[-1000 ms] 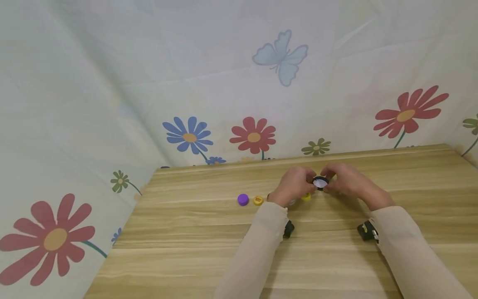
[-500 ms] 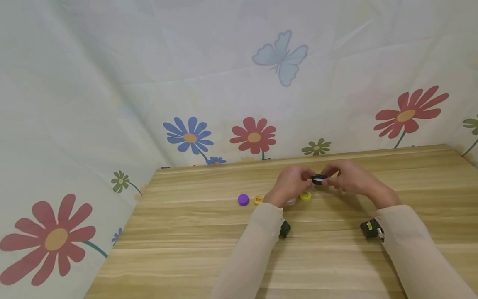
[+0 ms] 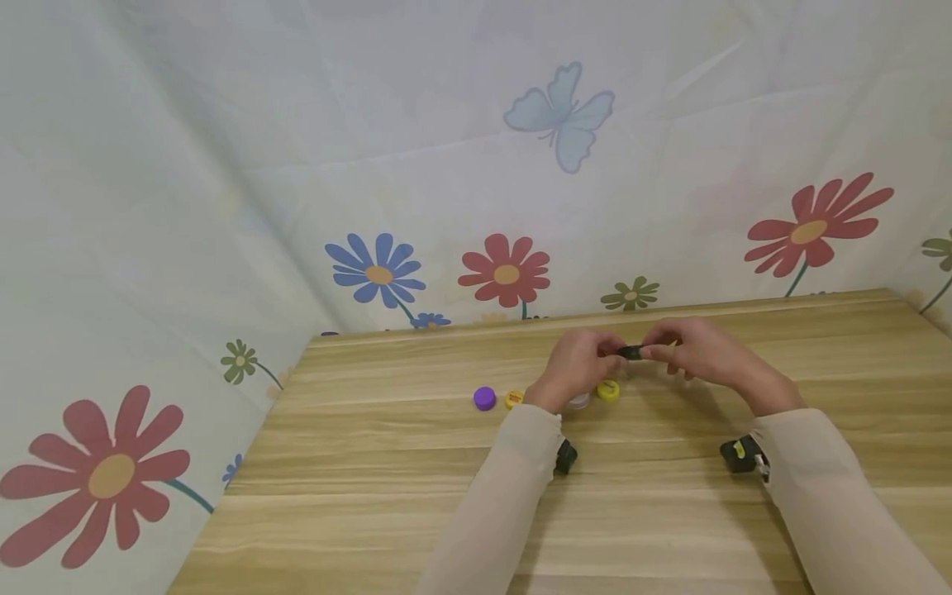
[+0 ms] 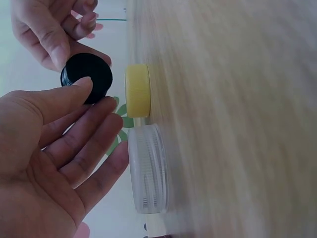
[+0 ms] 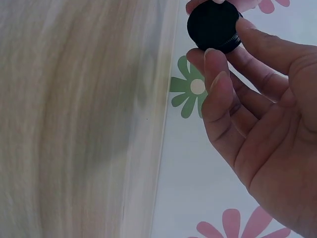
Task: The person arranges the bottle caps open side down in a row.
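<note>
Above the far part of the table, my two hands hold one black bottle cap (image 3: 630,353) between them. My left hand (image 3: 576,364) pinches its left side with thumb and fingers. From the right, my right hand (image 3: 699,355) pinches the opposite edge. In the left wrist view the cap (image 4: 99,72) turns a flat black face to the camera, with the left thumb on it. The right wrist view shows the same cap (image 5: 210,25) with a ridged side. Below the left hand, a yellow cap (image 4: 137,90) and a clear cap (image 4: 147,168) stand on the table.
Left of my left wrist lie a purple cap (image 3: 485,398) and a yellow-orange cap (image 3: 514,400) with red print. A dark red edge (image 4: 161,236) shows at the bottom of the left wrist view. Behind the wooden table (image 3: 372,463) hangs a flowered cloth (image 3: 431,165).
The black cap has tipped: its pale inside faced the head camera a second ago, and now only its dark edge shows. Both hands have shifted slightly, still holding it.
</note>
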### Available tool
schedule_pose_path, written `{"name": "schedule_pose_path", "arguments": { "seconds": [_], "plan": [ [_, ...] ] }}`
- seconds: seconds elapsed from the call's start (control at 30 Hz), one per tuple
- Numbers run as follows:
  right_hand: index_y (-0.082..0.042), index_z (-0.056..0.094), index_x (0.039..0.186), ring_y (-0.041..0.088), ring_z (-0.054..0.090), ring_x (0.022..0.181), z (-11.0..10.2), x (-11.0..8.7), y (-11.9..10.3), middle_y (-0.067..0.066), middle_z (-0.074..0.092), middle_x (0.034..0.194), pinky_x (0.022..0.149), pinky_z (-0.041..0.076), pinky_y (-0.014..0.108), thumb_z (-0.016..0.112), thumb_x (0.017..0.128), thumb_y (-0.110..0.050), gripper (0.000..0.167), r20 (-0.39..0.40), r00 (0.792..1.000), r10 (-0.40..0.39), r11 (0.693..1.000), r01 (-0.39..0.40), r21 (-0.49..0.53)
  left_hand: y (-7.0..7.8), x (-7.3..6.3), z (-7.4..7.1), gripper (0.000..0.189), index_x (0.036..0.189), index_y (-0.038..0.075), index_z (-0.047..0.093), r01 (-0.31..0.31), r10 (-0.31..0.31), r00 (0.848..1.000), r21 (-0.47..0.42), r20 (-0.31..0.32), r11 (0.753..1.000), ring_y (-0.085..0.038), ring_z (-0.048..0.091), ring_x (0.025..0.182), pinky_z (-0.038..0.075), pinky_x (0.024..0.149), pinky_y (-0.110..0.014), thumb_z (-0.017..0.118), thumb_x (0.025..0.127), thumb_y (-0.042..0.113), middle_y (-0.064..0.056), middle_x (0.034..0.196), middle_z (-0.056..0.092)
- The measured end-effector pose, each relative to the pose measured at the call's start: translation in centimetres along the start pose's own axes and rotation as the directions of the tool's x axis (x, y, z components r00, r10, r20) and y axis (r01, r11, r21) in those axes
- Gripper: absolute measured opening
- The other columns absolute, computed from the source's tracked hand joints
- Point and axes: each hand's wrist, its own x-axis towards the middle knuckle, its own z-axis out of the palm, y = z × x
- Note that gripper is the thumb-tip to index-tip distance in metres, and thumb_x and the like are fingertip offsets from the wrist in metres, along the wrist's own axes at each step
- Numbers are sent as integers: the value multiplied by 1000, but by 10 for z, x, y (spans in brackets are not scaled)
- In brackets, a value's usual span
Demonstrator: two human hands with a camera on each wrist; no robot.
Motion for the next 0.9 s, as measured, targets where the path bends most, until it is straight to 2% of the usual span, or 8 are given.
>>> {"name": "schedule_pose_path", "arguments": {
  "seconds": [0.23,0.43,0.67,0.9],
  "plan": [
    [3,69,116,20,63,74,1,0,1,14,73,104,56,54,33,76,98,-8,23,-15,1000,-23,1000,23,-2,-2,-1,-1,16,115,8,80,-6,6,1000,-13,-4,1000,-8,60,84,46,78,-18,73,104,17,3,99,75],
    [3,70,114,20,62,72,2,1,1,11,72,99,55,54,32,72,100,-6,17,-35,999,-24,1000,24,-5,-1,-1,-2,19,119,8,80,-9,9,1000,-9,-1,1000,-8,60,85,45,79,-17,70,105,18,2,103,77],
    [6,67,118,21,61,70,2,1,3,14,69,95,53,52,32,68,104,-8,20,-39,999,-24,1000,24,-3,0,-1,-2,27,131,8,75,-20,21,1000,-10,3,1000,-7,65,84,47,78,-16,69,106,16,-2,103,78],
    [9,64,122,22,60,66,2,2,2,12,68,89,52,51,32,65,106,-7,23,-47,999,-20,1000,21,0,0,-1,-1,41,140,13,69,-23,24,1000,-61,19,998,-1,69,87,48,83,-16,77,100,14,-1,102,80]
  ]
}}
